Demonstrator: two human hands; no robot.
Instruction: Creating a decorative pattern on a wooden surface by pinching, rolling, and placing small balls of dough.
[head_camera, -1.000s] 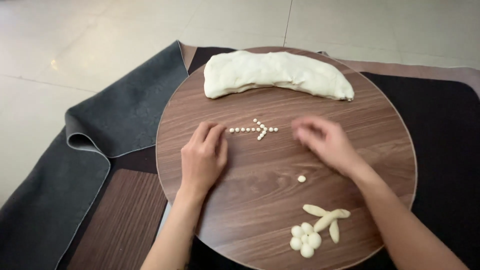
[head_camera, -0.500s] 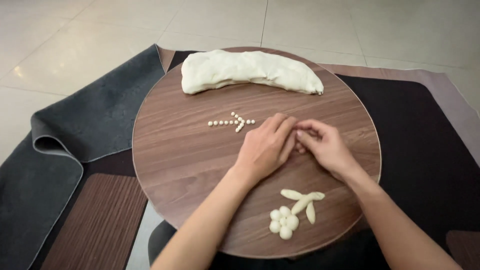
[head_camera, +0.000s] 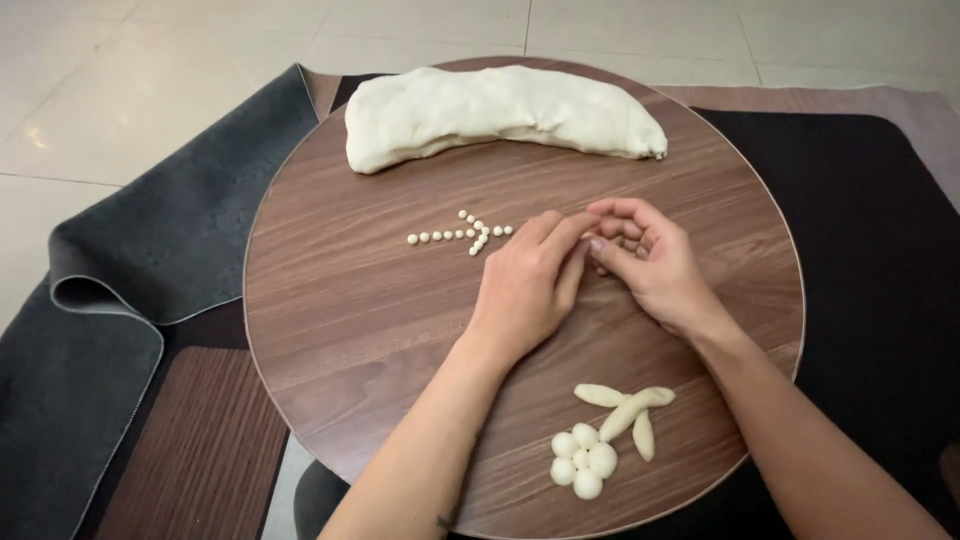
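My left hand (head_camera: 525, 285) and my right hand (head_camera: 650, 262) meet over the middle of the round wooden board (head_camera: 330, 320), fingertips touching each other. The fingers of both are curled inward and pinched together at the tips; whatever sits between them is hidden, so I cannot tell whether I grip a bit of dough or nothing at all. Just to the left of my left fingertips lies the arrow of tiny dough beads (head_camera: 462, 233), a straight row with a small head, resting on the board and not touched by either hand. At the far side of the board rests the long lump of white dough (head_camera: 500, 112), well apart from my hands. Near me, between my forearms, lie the cluster of small dough balls (head_camera: 585, 466) and, touching it, three elongated dough pieces (head_camera: 628, 408) fanned out like leaves. The board sits on a dark grey mat (head_camera: 150, 230) with one edge curled up, over pale floor tiles (head_camera: 120, 80).
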